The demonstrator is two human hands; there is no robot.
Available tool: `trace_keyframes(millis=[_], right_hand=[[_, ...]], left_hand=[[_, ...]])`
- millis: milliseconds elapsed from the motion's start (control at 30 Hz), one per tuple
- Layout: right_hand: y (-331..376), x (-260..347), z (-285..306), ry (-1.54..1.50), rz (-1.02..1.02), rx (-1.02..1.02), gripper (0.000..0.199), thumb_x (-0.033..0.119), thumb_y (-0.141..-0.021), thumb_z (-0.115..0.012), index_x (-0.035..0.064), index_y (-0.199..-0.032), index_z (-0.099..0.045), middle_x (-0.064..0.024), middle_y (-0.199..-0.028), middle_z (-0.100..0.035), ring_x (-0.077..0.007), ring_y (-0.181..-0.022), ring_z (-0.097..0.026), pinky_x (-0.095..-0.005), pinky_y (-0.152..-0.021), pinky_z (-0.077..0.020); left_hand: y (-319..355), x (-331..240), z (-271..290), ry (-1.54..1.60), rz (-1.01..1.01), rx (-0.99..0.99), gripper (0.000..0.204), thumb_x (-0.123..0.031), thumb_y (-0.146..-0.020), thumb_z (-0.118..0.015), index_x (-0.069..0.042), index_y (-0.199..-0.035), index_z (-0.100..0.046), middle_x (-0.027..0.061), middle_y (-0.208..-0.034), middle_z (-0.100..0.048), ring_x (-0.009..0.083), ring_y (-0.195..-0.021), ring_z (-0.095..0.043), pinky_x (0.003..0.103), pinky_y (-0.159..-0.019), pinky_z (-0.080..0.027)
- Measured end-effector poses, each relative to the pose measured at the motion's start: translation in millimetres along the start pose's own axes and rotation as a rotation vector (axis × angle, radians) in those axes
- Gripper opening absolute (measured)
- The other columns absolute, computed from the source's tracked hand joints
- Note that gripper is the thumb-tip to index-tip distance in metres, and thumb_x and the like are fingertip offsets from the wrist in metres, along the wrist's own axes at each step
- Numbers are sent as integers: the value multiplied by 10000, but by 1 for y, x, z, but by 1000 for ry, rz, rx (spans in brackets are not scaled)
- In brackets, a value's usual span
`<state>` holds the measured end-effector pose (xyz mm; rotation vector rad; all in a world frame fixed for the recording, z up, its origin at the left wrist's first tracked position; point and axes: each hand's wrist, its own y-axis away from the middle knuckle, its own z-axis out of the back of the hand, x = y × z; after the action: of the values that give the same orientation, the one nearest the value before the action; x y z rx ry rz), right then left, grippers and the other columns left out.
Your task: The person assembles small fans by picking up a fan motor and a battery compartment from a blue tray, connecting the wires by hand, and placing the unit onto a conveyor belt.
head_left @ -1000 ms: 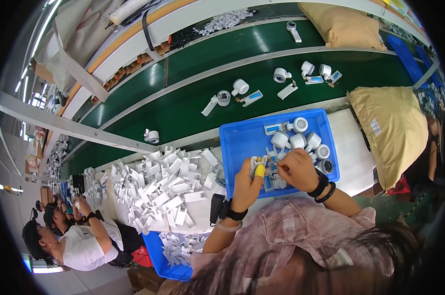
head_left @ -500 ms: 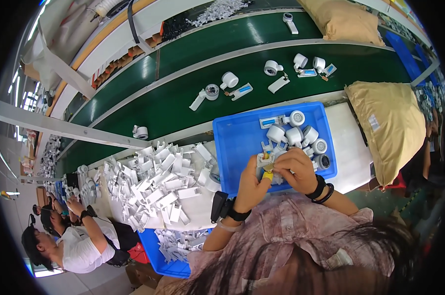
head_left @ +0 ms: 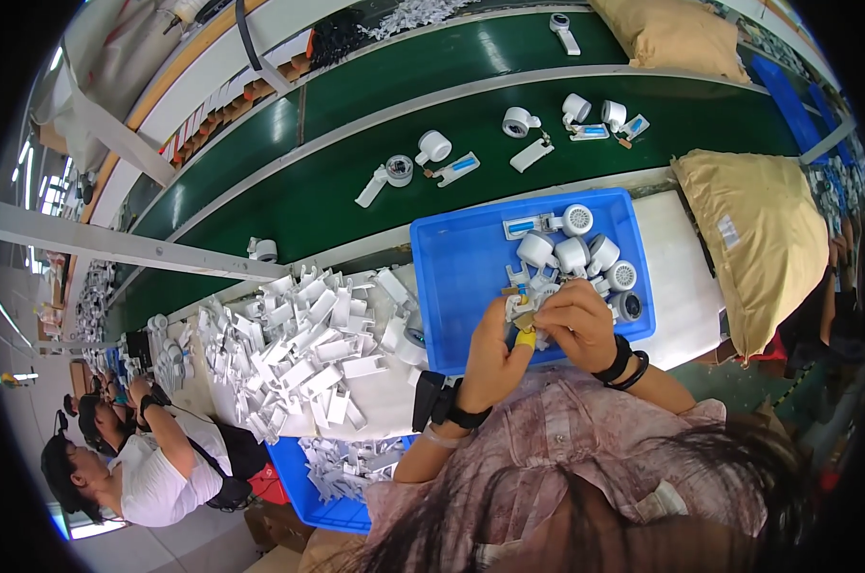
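Note:
Over the near edge of a blue tray point(head_left: 432, 286), my two hands meet. My left hand point(head_left: 492, 361) is closed round a small white plastic part point(head_left: 514, 307) with a brownish piece at it; yellow wrapping point(head_left: 525, 337) covers the thumb. Fingers bent and pressed together, my right hand point(head_left: 583, 327) works at the same part from the right; its fingertips partly hide what they pinch. Beyond and right of the hands, several white round fan heads point(head_left: 572, 255) lie in the tray. One white handle shell point(head_left: 528, 226) there has a blue battery in it.
Left of the tray is a heap of white handle shells point(head_left: 308, 344). A second blue bin point(head_left: 294, 487) below holds more. Fan units point(head_left: 434, 146) lie along the green conveyor belt point(head_left: 327, 201). A tan sack point(head_left: 757, 239) stands at right. Co-workers point(head_left: 155, 468) sit at left.
The fan units on the near belt have shifted a little to the left. My hands stay together over the tray, with the fingers slightly moved on the white plastic part.

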<state>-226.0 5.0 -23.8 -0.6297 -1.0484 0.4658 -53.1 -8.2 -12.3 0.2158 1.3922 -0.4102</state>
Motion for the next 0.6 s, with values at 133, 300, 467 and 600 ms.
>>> trace_keyframes(millis=[133,300,467,600], right_hand=[[2,-2,1,-10,-9,6,213,13,-693,-736,91,-881,-674,-48,-882,-624,-252,-768,-552,-352,-702,-428],[4,-4,1,17,-31,6,212,14,-694,-734,91,-882,-676,-49,-877,-624,-252,-771,-552,-353,-706,-429],[4,-3,-1,13,-56,-4,223,6,-688,-737,91,-885,-676,-51,-862,-626,-253,-774,-551,-355,-710,-427],[3,-2,1,23,-44,0,230,4,-687,-739,91,-891,-675,-51,-862,-627,-254,-774,-549,-355,-710,-427]], left_hand=[[0,-1,-1,-17,27,9,331,5,-833,-530,6,-1161,-489,77,-918,-606,109,-776,-585,254,-642,-490],[-2,-5,-1,-35,48,31,404,-25,-786,-543,22,-1182,-478,194,-1002,-594,319,-908,-601,346,-815,-463],[-1,-8,1,114,94,67,350,-52,-836,-546,25,-1172,-488,182,-987,-597,299,-874,-606,340,-789,-468],[2,0,-1,122,63,59,301,-75,-892,-525,22,-1176,-491,178,-979,-596,289,-862,-607,342,-776,-469]])
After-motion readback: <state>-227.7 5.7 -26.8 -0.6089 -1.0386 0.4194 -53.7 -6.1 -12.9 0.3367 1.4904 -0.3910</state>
